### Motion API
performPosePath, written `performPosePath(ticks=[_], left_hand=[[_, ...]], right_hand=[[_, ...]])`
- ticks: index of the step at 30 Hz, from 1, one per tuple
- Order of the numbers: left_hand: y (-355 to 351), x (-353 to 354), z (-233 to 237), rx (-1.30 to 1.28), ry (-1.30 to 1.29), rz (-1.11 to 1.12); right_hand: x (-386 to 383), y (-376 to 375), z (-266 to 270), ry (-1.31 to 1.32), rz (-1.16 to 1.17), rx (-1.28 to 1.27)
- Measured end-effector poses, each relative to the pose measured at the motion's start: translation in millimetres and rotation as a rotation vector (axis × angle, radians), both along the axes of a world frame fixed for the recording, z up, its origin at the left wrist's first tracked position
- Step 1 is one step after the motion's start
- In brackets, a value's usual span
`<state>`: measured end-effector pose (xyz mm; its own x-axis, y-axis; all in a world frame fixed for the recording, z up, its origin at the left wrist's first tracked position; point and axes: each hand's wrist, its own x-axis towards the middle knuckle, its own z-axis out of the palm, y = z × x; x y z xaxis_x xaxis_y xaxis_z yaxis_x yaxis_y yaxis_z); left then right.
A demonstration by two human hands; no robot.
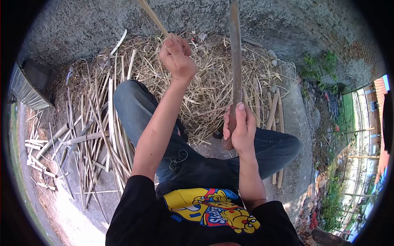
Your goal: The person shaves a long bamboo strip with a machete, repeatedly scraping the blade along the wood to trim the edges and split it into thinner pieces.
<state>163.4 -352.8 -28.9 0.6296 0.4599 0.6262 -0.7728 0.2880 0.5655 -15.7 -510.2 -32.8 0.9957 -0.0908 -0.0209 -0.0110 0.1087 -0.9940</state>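
Observation:
My left hand [176,55] is closed round the lower end of a thin, pale bamboo strip [154,17], which slants up and left out of the top of the view. In my right hand [241,127] is the handle of a long, brownish blade [236,53] that points up toward the wall. The blade and the strip are apart. Behind and between the hands lies a heap of thin shavings [205,90] on the ground, close to my bent legs.
Many long bamboo strips [110,119] lie to the left of my knee, with short bamboo pieces [41,164] farther left. Several strips [280,123] lie beyond my right knee. A rough grey wall [197,16] runs across the front. Green plants [322,67] grow at the right.

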Motion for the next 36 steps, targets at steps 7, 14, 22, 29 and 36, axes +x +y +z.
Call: performPosePath(ticks=[7, 14, 22, 29, 36], left_hand=[[-30.8, 7.0, -4.7, 0.091, -0.023, 0.006], [11.9, 28.8, -11.2, 0.022, 0.022, 0.057], [-32.5, 29.4, -6.4, -0.002, 0.002, -0.038], [-23.9, 46.8, 5.0, -0.02, -0.05, -0.049], [-29.3, 39.8, 23.6, 0.078, 0.122, -0.378]], right_hand=[[12.3, 9.6, -118.7, 0.389, 0.252, -0.278], [27.3, 2.5, -41.1, 0.238, 0.025, 0.027], [13.7, 2.9, -85.5, -0.158, -0.107, -0.434], [41.5, -17.7, -41.8, 0.307, 0.048, -0.031], [28.7, -44.5, 9.0, 0.061, -0.046, 0.075]])
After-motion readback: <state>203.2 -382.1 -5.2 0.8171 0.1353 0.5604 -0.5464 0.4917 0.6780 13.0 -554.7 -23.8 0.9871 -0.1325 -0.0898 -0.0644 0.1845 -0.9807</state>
